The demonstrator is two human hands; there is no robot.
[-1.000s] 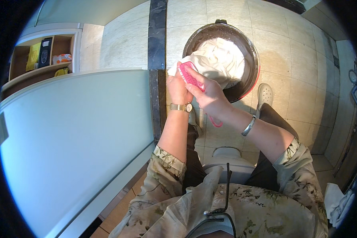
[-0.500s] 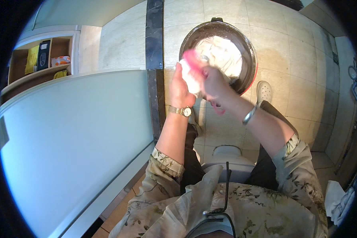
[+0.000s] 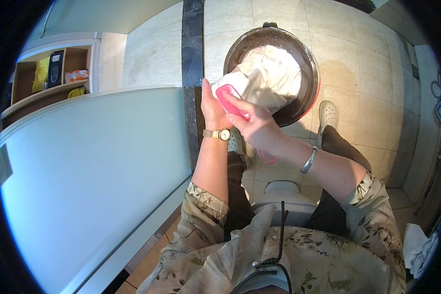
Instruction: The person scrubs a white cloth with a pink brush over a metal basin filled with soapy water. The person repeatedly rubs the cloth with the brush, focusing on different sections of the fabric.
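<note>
Inside the grip of the right hand (image 3: 256,121), a pink brush (image 3: 225,97) is being pinched between thumb and fingers. Just left of that grip, the left hand (image 3: 213,109) is touching the edge of a white cloth (image 3: 274,73); the cloth is partly hiding its fingers, so I cannot tell whether they are clasping it. Beyond the grip, most of the cloth is lying bunched in a dark round basin (image 3: 309,73) on the tiled floor (image 3: 343,54). Right of the grip, a pale clog (image 3: 328,115) is standing on the floor.
</note>
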